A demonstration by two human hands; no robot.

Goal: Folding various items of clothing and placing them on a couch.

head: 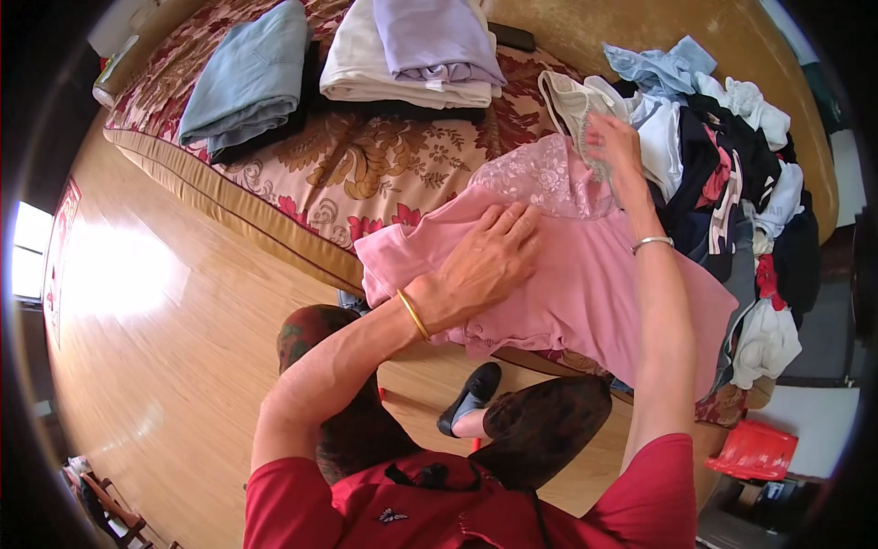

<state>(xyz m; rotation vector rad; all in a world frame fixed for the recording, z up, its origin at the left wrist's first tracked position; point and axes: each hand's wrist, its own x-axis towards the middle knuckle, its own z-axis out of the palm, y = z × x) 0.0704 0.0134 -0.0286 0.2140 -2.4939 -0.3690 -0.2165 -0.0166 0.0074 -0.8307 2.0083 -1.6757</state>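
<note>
A pink short-sleeved top (pixel 583 267) with a lace yoke (pixel 542 171) lies spread over the front of the patterned cushion. My left hand (pixel 487 264) rests palm down on its chest area, just below the lace, and grips nothing. Over the collar end hovers my right hand (pixel 616 154), slightly blurred, fingers apart and no cloth visibly held. Close to those fingers is a cream garment with a textured edge (pixel 569 103). The lower hem of the top hangs over the cushion's front edge, and its right part passes beneath my right forearm.
Folded light-blue jeans (pixel 250 75) lie at the far left. Beside them is a folded stack with a white garment (pixel 353 72) and a lilac one (pixel 439 41). A dark flat object (pixel 513 36) sits behind. Loose mixed clothes (pixel 741 165) heap at right, near a red stool (pixel 753 449).
</note>
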